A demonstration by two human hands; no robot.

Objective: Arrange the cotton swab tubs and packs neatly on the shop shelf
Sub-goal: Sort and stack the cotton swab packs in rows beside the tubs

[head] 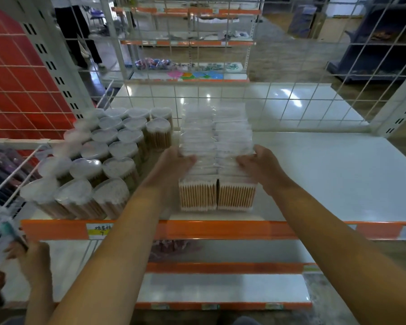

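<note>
Two rows of flat clear cotton swab packs point(217, 148) stand side by side on the white shop shelf point(326, 174), near its middle; the rows run straight back from the orange front rail point(220, 229) toward the wire grid back point(291, 106), so the long axis of the block points away from the viewer; the swabs inside the front packs stand upright, wooden sticks vertical with white tips top and bottom; the far packs blur into a pale glare and cannot be counted. The left hand point(174, 164) presses the left flank of the block, and the right hand point(259, 161) presses the right flank, fingers bent over the top edges; each grip clasps the packs from its side, though the fingertips are smeared by blur. Just left of the packs, heart-shaped cotton swab tubs point(108, 151) stand upright in close rows with frosted lids up; the nearest ones are partly hidden by the left forearm. At the lower left edge another person's hand point(33, 259) holds something blurred and cut off by the frame; a price label point(99, 231) on the rail is half covered by the forearm; lower shelves point(220, 289) show beneath, their contents hard to make out.
</note>
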